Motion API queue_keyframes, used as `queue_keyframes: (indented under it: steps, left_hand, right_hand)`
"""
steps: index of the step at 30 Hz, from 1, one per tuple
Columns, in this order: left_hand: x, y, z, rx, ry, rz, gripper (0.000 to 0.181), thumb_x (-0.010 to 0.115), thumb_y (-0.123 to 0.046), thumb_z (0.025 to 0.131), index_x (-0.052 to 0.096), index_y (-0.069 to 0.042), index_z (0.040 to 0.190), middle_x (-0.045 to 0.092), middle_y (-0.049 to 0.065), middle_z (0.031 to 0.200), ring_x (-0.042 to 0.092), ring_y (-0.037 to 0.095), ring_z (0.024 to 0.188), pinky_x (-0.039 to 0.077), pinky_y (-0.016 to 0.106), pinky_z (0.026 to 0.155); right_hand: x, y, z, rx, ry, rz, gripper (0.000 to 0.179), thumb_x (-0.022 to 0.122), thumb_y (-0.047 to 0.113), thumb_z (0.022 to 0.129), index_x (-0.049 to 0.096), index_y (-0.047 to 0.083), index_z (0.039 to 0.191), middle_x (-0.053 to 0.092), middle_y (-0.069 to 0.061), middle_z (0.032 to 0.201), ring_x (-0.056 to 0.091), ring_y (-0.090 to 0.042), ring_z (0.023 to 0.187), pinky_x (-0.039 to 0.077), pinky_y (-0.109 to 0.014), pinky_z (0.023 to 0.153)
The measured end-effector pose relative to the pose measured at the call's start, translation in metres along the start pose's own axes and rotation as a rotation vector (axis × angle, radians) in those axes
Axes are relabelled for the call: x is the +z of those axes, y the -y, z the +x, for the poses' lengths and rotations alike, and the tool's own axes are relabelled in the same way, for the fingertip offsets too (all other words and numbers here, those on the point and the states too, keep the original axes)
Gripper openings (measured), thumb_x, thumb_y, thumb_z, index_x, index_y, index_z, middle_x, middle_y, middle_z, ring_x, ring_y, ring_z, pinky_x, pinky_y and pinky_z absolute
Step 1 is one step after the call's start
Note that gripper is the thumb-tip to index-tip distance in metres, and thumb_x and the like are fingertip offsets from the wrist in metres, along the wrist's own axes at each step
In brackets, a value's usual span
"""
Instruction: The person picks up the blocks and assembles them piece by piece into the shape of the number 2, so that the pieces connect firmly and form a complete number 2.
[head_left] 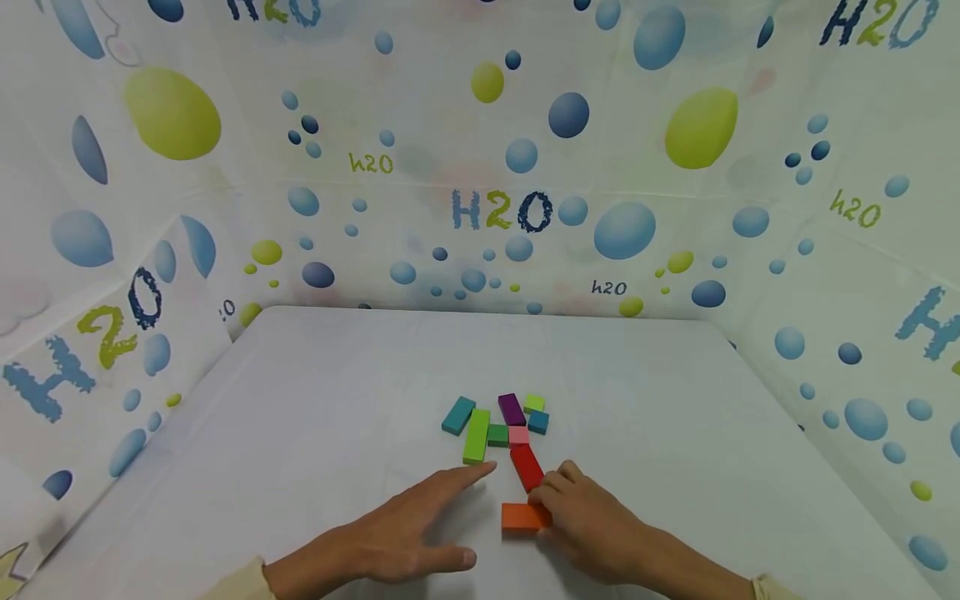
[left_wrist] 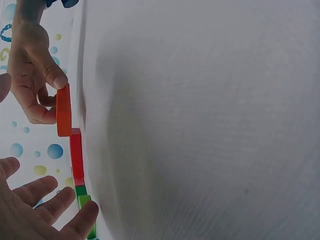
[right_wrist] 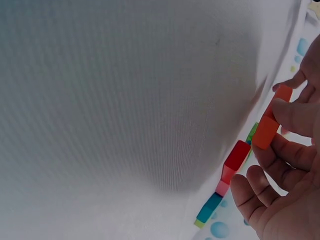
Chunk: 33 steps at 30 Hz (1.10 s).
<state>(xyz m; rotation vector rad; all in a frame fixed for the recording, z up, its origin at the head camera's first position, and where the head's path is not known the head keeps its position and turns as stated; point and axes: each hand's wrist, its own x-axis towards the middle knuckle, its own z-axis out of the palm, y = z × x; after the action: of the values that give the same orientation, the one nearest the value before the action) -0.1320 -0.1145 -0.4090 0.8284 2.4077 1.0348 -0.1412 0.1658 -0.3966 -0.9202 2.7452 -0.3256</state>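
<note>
Spreads the left hand (head_left: 412, 525) toward the table's near edge, with fingers extended, thumb well apart and hold of nothing. Pinches there, between right-hand (head_left: 592, 525) thumb and curled fingers, a smooth, straight-edged orange block (head_left: 519, 521), with one end hidden. Cannot tell contact with the table (head_left: 300, 400), matte and pale, cut off below at the near edge. Shows just beyond a slanting red bar (head_left: 527, 467), partly covered by fingers, then a squarish pink block (head_left: 518, 436) and a green block (head_left: 498, 435). Shows nearer the far edge a long lime bar (head_left: 476, 436), teal bar (head_left: 458, 415), blue block (head_left: 538, 422), purple bar (head_left: 512, 409) and small yellow-green block (head_left: 534, 403), half obscured. Hangs behind a creased, dotted sheet (head_left: 420, 208).
</note>
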Motion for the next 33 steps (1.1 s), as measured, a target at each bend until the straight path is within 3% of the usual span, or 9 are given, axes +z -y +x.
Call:
queue_keyframes:
  steps: [8,17,33]
  left_hand:
    - [0.002,0.002,0.001,-0.013,0.005,0.037,0.084,0.062,-0.059,0.089,0.018,-0.046,0.16,0.03,-0.011,0.162,0.033,0.025,0.146,0.034,0.071,0.108]
    - [0.004,0.004,0.001,-0.021,0.002,0.042,0.084,0.062,-0.06,0.088,0.02,-0.045,0.16,0.03,-0.009,0.163,0.034,0.028,0.146,0.034,0.072,0.108]
    - [0.004,0.005,0.002,-0.02,-0.003,0.059,0.083,0.06,-0.062,0.09,0.021,-0.042,0.16,0.031,-0.007,0.163,0.035,0.03,0.146,0.033,0.071,0.109]
  right_hand:
    - [0.006,-0.002,0.001,-0.008,0.006,-0.021,0.039,0.08,0.026,0.086,0.069,0.016,0.122,0.063,0.009,0.109,0.048,-0.009,0.098,0.055,-0.025,0.086]
    - [0.012,-0.005,0.001,-0.028,0.012,-0.025,0.04,0.08,0.033,0.087,0.068,0.018,0.122,0.062,0.011,0.11,0.048,-0.008,0.101,0.054,-0.026,0.088]
    - [0.013,-0.001,0.001,0.03,0.027,0.004,0.044,0.08,0.036,0.084,0.068,0.018,0.121,0.063,0.009,0.111,0.047,-0.009,0.099,0.054,-0.027,0.087]
